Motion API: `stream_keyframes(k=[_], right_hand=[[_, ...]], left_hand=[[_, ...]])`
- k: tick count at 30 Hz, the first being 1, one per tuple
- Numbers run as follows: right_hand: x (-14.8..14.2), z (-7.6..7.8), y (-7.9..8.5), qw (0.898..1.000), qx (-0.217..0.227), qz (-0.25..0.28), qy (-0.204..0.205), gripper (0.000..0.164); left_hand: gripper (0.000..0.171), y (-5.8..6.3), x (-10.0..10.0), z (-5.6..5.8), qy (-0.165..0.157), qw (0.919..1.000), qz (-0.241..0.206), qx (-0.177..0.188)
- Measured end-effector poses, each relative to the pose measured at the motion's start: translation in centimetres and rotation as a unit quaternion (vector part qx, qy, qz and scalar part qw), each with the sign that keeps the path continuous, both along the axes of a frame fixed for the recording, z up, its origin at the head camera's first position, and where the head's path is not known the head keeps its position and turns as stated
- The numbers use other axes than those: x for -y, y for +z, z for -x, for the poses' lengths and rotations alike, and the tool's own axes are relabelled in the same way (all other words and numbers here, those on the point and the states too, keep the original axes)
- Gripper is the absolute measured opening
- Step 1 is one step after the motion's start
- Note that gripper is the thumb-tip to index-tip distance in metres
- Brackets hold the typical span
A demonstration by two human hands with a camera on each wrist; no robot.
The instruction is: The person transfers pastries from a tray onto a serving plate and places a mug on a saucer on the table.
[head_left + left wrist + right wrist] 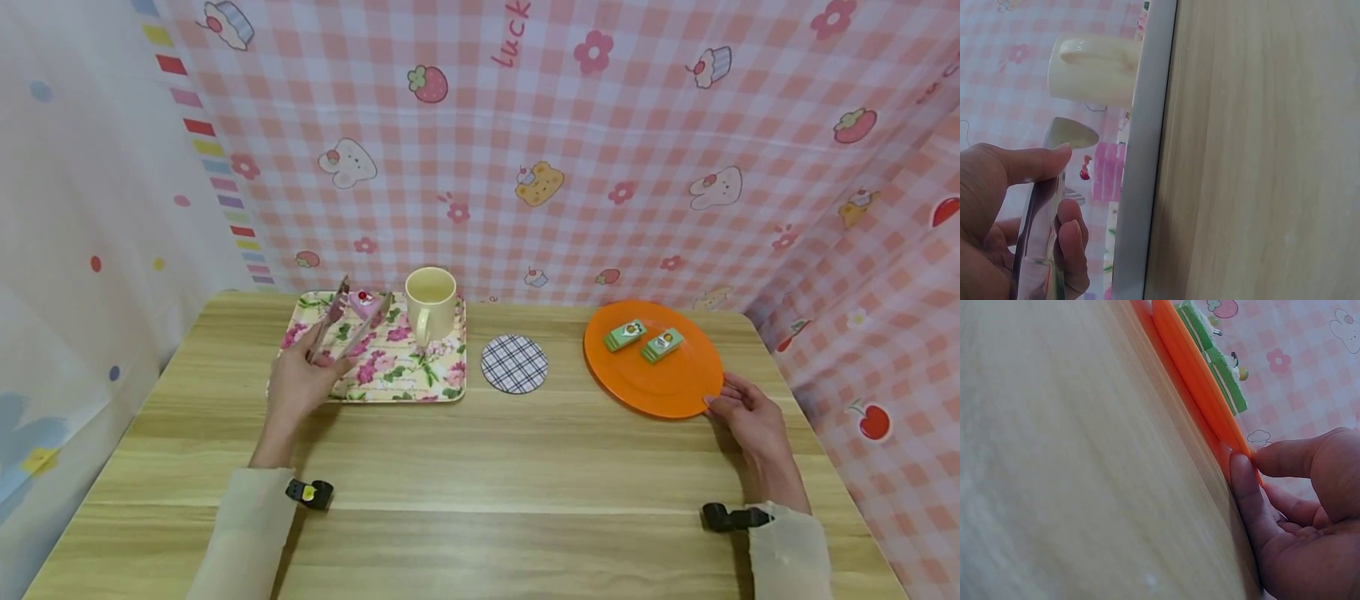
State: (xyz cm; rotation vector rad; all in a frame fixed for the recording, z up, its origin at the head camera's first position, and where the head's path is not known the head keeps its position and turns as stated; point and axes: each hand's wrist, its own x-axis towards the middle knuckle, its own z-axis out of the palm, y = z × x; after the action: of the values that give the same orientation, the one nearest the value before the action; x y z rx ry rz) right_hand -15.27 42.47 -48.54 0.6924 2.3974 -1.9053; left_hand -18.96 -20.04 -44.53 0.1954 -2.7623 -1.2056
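Observation:
My left hand (300, 379) holds metal serving tongs (1041, 219) over the left part of a floral tray (405, 387). The tongs' two arms stand apart on either side of a small pink toy cake (365, 305) topped with a red cherry, which sits on the tray. At the right, my right hand (753, 421) pinches the near right rim of an orange plate (652, 392) between thumb and fingers. Two green toy cake slices (626, 335) with white tops lie on that plate, side by side.
A cream mug (431, 304) stands on the tray's back right part, its handle toward me. Between tray and plate lies a round checked coaster (514, 364). A pink checked cloth (487, 167) hangs behind the wooden table (480, 492).

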Motion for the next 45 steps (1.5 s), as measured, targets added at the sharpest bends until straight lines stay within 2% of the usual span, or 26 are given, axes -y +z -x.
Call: stream_keyframes(k=[13,25,32,38,45], right_hand=[[-0.1,0.2,0.0,1.000,0.003,-0.009,-0.004,0.076],[-0.1,-0.1,-0.1,1.000,-0.004,0.000,-0.007,0.076],[0.0,-0.1,-0.1,1.000,-0.006,-0.006,-0.006,0.075],[0.1,0.1,-0.1,1.000,0.007,-0.015,-0.012,0.074],[0.1,0.0,0.0,1.000,0.007,-0.006,-0.011,0.075]], left_hand=[[0.081,-0.3,0.5,0.8,0.002,0.9991,0.013,0.040],[0.083,-0.1,0.7,1.3,-0.011,0.9964,0.022,0.082],[0.080,-0.4,1.1,1.9,-0.031,0.9951,-0.024,0.091],[0.077,-0.3,1.6,2.2,-0.049,0.9933,-0.028,0.100],[0.080,0.2,2.0,2.2,-0.054,0.9904,-0.036,0.122]])
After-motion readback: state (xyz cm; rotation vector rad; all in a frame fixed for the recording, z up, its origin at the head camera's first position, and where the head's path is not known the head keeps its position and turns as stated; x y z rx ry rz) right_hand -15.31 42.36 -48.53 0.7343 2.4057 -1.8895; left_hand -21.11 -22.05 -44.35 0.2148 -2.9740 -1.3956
